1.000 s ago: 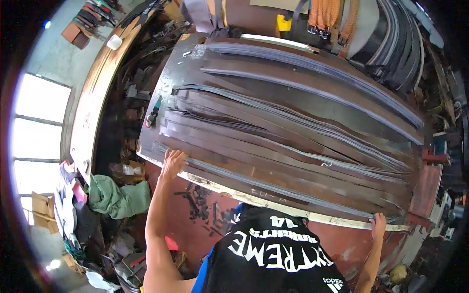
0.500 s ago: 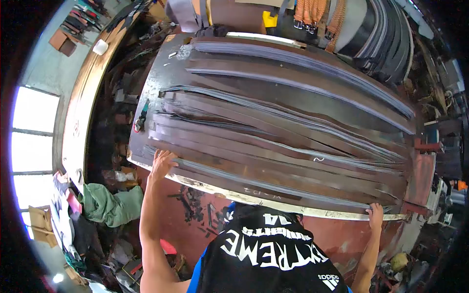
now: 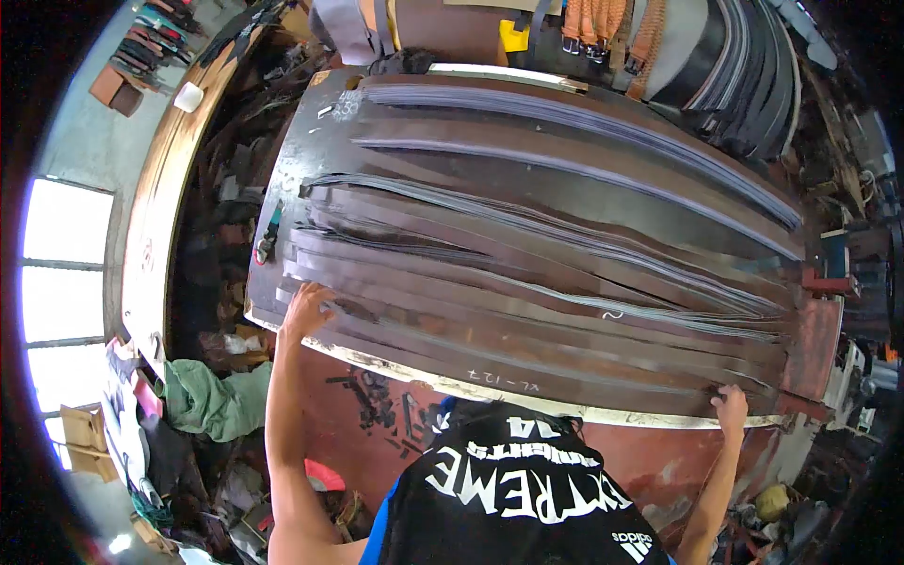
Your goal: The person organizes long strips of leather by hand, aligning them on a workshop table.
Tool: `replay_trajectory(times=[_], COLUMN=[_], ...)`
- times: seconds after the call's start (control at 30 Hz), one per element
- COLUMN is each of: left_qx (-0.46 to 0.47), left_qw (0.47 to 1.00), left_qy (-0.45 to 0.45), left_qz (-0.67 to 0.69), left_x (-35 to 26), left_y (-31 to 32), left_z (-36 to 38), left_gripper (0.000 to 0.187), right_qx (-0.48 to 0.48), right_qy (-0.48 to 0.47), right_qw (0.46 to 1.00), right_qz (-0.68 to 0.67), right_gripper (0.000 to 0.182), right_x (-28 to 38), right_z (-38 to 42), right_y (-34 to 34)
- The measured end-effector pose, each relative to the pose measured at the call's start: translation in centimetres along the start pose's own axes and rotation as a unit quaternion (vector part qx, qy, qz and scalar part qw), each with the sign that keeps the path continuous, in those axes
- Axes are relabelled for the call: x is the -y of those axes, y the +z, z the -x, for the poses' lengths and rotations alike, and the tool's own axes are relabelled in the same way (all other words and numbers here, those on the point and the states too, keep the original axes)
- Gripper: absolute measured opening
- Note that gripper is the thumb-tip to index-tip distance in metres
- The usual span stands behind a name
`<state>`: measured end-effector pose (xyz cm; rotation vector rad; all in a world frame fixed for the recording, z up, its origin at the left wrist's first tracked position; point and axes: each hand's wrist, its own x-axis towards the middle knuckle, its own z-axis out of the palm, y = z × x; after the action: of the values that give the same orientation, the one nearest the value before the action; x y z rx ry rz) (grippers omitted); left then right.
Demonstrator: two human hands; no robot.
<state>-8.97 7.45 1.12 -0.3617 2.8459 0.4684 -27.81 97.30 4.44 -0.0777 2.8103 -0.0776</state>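
Long brown leather strips point(image 3: 556, 325) with grey edges lie in rows and stacks across a dark table point(image 3: 452, 369). My left hand point(image 3: 308, 309) rests over the left end of the nearest strips point(image 3: 527, 361), its fingers bent around them. At the other end of these strips, near the table's front right corner, my right hand point(image 3: 730, 407) is closed with its fingertips at the edge. My fingers partly hide both ends. Chalk writing point(image 3: 504, 379) shows on the table between the hands and my body.
Neat stacks of strips point(image 3: 574, 118) lie along the far side. A cutter-like tool point(image 3: 270, 235) lies at the left edge. Orange braided belts point(image 3: 590, 28) hang beyond the table. Dark scraps point(image 3: 377, 405) litter the red floor, and a green cloth point(image 3: 217, 400) sits to the left.
The nearest strips have shifted away from the table's front edge, uncovering more of the chalk writing. Both hands stay near the strip ends, with the right slightly farther right.
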Motion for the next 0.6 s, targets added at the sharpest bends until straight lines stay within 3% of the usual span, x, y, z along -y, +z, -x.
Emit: replay_trajectory(times=[0.07,0.13,0.2,0.27,0.4,0.47,0.6], left_qx=[-0.002,-0.090,-0.138,-0.145,-0.073,-0.039,0.071], left_qw=[1.000,0.981,0.963,0.963,0.954,0.963,0.973], left_qy=[-0.015,-0.013,0.049,0.141,0.267,0.251,0.214], left_qz=[0.000,0.170,0.228,0.177,0.118,0.087,0.053], left_x=[-3.0,-9.3,-14.4,-17.7,-20.3,-20.5,-21.2], left_y=[-2.6,-5.8,-7.4,-7.4,-3.0,-0.5,-0.1], left_z=[-1.0,-4.1,-8.1,-13.0,-23.9,-26.8,-28.7], left_gripper=[0.034,0.023,0.019,0.019,0.026,0.026,0.026], right_qx=[-0.022,-0.082,-0.113,-0.124,-0.098,-0.086,-0.012], right_qy=[-0.012,-0.083,-0.152,-0.244,-0.347,-0.397,-0.400], right_qw=[0.998,0.987,0.967,0.923,0.880,0.861,0.878], right_qz=[-0.051,-0.114,-0.169,-0.272,-0.308,-0.308,-0.261], right_gripper=[0.024,0.020,0.018,0.016,0.018,0.023,0.033], right_x=[4.9,11.0,18.2,25.7,38.3,43.1,48.7], right_z=[-1.2,-3.2,-5.6,-8.5,-15.3,-18.6,-21.6], right_y=[-2.2,-3.7,-5.4,-6.2,-4.2,-2.3,0.0])
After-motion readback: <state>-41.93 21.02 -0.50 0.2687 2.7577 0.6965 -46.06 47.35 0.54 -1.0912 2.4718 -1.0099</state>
